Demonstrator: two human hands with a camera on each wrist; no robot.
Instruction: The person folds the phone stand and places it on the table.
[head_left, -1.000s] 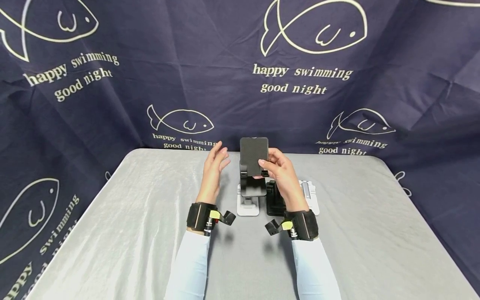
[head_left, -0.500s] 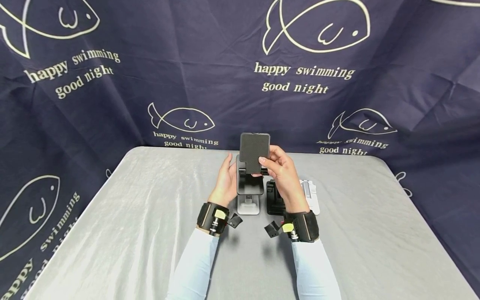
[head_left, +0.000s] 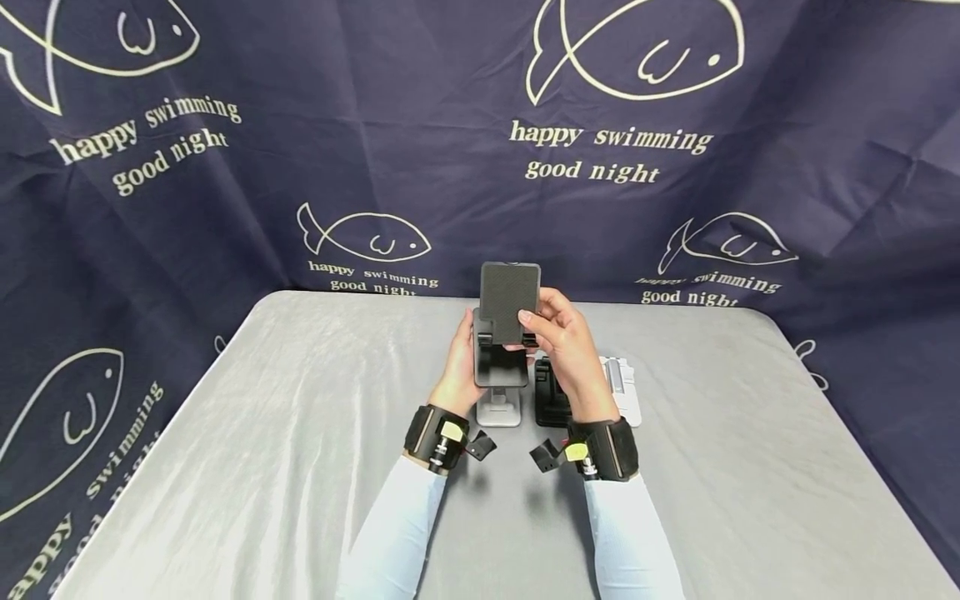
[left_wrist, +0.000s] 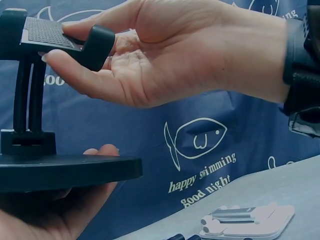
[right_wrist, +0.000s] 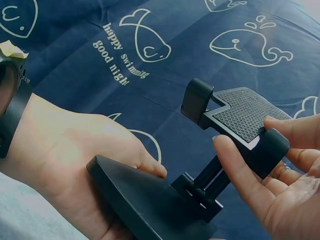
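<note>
Above the table, both hands hold a black phone stand [head_left: 510, 292] with its arm unfolded. My left hand [head_left: 457, 375] grips the flat base [right_wrist: 135, 195] from its left side and underneath. With thumb and fingers, my right hand [head_left: 566, 346] pinches the right lower corner of the cradle, next to one of its two hooks [right_wrist: 272, 150]. A textured grey pad [right_wrist: 245, 112] covers the cradle's face. Two slim bars [left_wrist: 29, 100] join cradle and base. Part of the left fingers is hidden under the base.
On the grey-covered table [head_left: 300, 467], a white stand [head_left: 498, 408] lies just below the held one. A folded black stand [head_left: 551, 396] and another white stand [head_left: 622, 392] lie to its right, partly behind the right forearm. A dark fish-print curtain [head_left: 450, 150] hangs behind.
My left hand has moved right from beside the phone stand and taken hold of its base. The right hand keeps its pinch and has risen slightly with the stand.
</note>
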